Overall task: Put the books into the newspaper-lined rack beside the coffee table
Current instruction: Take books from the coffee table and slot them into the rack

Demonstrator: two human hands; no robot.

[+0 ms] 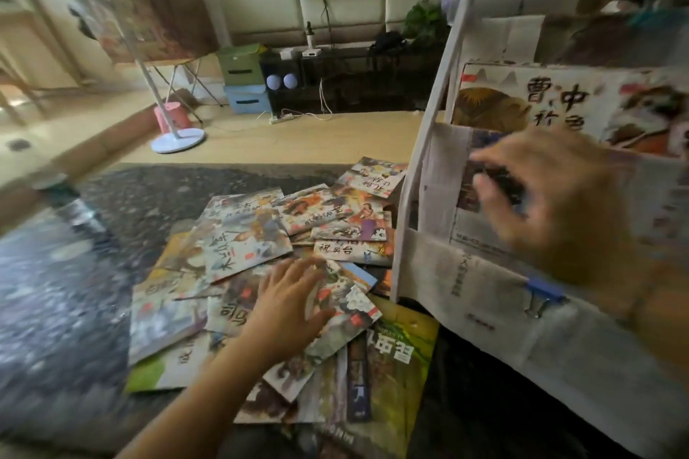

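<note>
Newspaper is lining the white rack (428,175), where the right hand (551,205) is hovering, fingers spread and holding nothing. Beneath the left hand (294,306), fingers flat and open, books (246,250) are lying scattered on the dark rug (74,272).

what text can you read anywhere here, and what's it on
"曹冲" in large black characters: book standing in the rack.
"祝英台": a book in the pile on the floor.
Other book titles: upside down or blurred, not readable.
Newspaper lining: print too small to read.
</note>
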